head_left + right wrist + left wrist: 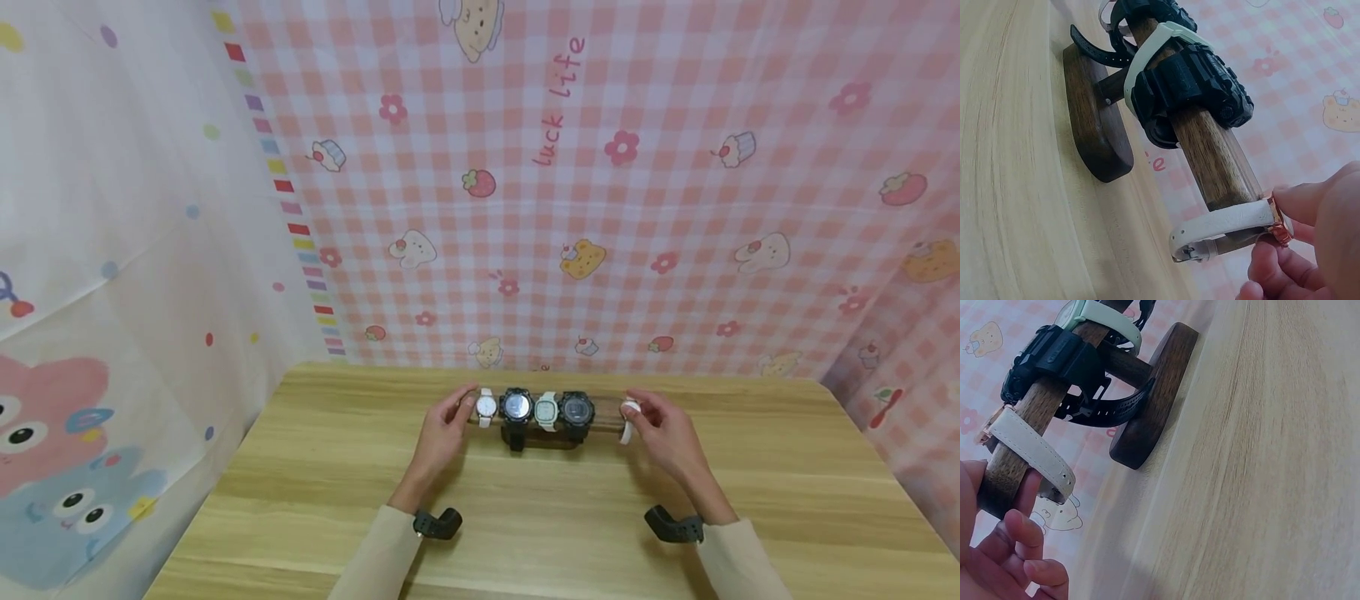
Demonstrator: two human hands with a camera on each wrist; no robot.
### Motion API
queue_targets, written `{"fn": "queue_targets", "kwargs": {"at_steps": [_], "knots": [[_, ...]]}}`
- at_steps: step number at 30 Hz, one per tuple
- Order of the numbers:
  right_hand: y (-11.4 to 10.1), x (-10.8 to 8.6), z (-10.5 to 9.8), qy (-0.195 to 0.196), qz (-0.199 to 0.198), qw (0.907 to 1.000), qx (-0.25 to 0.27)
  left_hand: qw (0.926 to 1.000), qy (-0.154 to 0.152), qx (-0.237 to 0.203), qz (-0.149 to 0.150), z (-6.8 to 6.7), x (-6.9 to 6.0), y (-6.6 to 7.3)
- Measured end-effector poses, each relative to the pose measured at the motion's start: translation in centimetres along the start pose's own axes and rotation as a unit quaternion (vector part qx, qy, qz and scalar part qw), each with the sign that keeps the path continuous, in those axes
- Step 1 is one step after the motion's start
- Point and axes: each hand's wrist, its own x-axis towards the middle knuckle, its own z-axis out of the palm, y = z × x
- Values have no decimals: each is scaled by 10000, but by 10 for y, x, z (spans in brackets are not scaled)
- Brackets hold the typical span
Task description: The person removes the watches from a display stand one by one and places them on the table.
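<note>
A dark wooden watch stand (pixel 606 410) stands on the table, its bar carrying several watches. My left hand (pixel 441 429) grips the bar's left end, beside a white-strapped watch (pixel 487 406). My right hand (pixel 669 433) pinches the rose-gold case of another white-strapped watch (pixel 1222 222) at the bar's right end. Its buckled strap forms a loop there; how far it sits round the bar I cannot tell. Between the hands are a black watch (pixel 517 406), a pale green watch (pixel 546 411) and a second black watch (pixel 577 410).
The wood-grain table (pixel 525 517) spreads around the stand. Behind it hangs a pink checked cloth (pixel 525 233), and a white patterned cloth (pixel 172 250) covers the left side. Each wrist wears a black band with a mount (pixel 438 523).
</note>
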Motion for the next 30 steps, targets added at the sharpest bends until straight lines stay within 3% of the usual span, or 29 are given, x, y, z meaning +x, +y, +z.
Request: {"fn": "queue_targets", "kwargs": {"at_steps": [10, 24, 30], "knots": [[3, -2, -4, -31, 195, 9998, 62, 9999, -30, 151, -29, -1, -1, 3], [8, -17, -19, 171, 70, 9998, -38, 9996, -12, 293, -1, -4, -3, 7], [13, -26, -29, 146, -104, 9997, -146, 9996, -44, 274, -107, -2, 3, -5]]}}
